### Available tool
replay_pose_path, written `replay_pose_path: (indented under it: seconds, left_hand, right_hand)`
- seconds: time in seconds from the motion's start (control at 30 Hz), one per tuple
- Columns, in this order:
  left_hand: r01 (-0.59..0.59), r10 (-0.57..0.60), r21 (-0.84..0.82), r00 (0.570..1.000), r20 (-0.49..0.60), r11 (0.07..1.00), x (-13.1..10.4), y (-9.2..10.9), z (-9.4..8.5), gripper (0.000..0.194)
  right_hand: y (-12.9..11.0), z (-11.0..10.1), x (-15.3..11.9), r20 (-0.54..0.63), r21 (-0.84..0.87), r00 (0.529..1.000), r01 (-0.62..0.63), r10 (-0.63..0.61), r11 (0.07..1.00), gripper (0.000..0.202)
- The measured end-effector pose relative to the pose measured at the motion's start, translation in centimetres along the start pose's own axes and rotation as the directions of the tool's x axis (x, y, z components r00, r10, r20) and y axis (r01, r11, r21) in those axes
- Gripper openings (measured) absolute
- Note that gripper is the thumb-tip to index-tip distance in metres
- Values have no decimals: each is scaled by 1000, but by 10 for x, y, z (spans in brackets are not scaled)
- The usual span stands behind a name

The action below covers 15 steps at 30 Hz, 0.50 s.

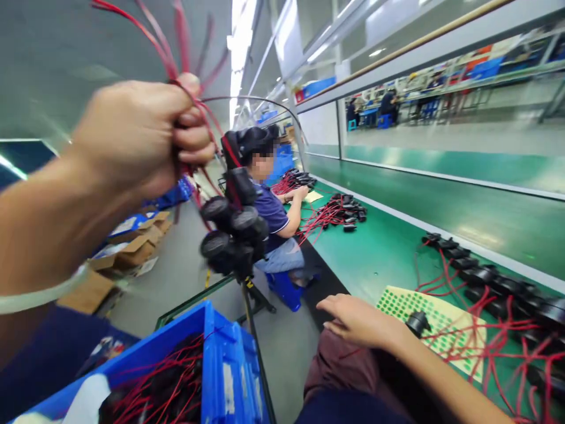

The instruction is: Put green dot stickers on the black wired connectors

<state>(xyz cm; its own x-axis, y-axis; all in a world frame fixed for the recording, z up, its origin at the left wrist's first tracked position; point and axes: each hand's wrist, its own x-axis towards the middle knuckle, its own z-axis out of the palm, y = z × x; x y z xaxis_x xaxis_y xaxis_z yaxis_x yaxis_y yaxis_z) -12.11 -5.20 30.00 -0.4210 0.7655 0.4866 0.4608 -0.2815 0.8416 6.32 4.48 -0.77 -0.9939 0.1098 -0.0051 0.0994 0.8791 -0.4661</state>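
Observation:
High at the left, my left hand (145, 132) is closed round a bunch of red wires, with a cluster of black round parts (236, 227) hanging from them. Its fingers are slightly blurred. My right hand (355, 321) rests near the bench edge above my lap, fingers stretched out, holding nothing. Beside the right forearm lies a yellow sheet with green dots (392, 303), and one black part (417, 323) sits on it. A row of black parts with red wires (489, 277) runs along the green bench at the right.
A blue crate (229, 353) at the lower left holds more wired black parts. A seated person (271, 206) works ahead at the bench, beside another pile of wired parts (344, 209). Cardboard boxes (128, 253) stand on the floor at left.

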Motion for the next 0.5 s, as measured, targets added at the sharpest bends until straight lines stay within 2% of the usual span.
replay_pose_path:
  seconds: [0.07,0.17,0.33,0.43,0.5]
  left_hand:
    - [-35,39,-30,988,146,999,23,-13,44,39]
    - [-4,30,-111,971,236,994,57,-48,105,47]
    - [79,-27,-141,940,340,987,100,-133,203,49]
    - [89,-42,-102,919,392,991,114,-187,260,49]
    - [91,-56,-62,904,423,994,120,-220,291,41]
  right_hand:
    - [14,5,-26,-96,9,991,-98,98,995,30]
    - [31,22,-65,-226,33,953,-202,204,979,35]
    - [50,74,-110,-437,83,847,-298,304,951,35]
    - [62,103,-118,-538,115,773,-329,337,937,31]
    - [71,113,-117,-578,132,742,-325,339,937,25]
